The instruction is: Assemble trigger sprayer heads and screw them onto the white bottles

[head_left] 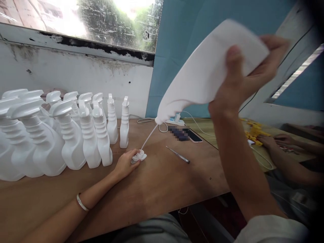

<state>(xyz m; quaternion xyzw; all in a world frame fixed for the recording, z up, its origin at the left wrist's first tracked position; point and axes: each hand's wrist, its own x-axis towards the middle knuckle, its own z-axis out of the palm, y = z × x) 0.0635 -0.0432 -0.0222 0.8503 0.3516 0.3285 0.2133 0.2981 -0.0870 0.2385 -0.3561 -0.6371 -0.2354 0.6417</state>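
My right hand (243,71) grips a white spray bottle (202,64) by its base end, raised in the air and tilted so the neck points down to the left. A thin white dip tube (149,136) runs from the bottle's mouth down to a white trigger spray head (138,156). That head lies on the table, and my left hand (128,163) has its fingers closed around it. The bottle and right hand are a little blurred.
Several white spray bottles with heads (73,135) stand at the left. A screwdriver (178,154), a phone (195,136) and a power strip (174,121) lie on the brown table (162,185). At the right, another person's hands (269,143) are near yellow parts (254,130).
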